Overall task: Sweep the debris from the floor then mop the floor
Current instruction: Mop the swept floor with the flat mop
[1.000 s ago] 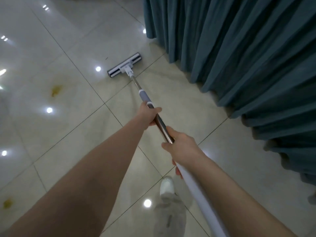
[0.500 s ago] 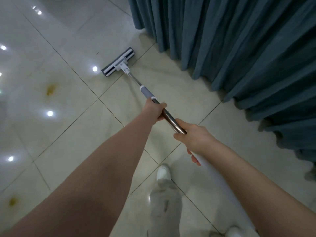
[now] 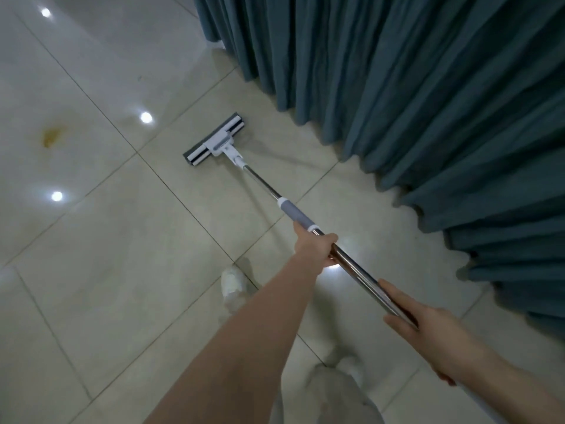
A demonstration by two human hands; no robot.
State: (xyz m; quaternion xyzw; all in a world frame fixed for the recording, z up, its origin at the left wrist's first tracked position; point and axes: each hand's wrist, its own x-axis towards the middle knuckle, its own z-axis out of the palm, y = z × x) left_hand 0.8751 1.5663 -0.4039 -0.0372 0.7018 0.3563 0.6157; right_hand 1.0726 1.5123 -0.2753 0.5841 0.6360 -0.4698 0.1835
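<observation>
The left hand [image 3: 315,247], arm stretched straight from the bottom edge, wraps round the mop handle [image 3: 359,267] below its grey sleeve. The right hand [image 3: 428,328] clasps the handle at lower right. The mop head [image 3: 214,139] lies flat on the floor [image 3: 122,270] at centre, near the curtain [image 3: 397,87].

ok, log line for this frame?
mopping | left hand grips mop handle | right hand grips it higher | mop head on floor near curtain

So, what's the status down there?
Left hand, right hand both grip mop handle. Mop head flat on floor, near curtain. Yellow stain off to its left.
</observation>
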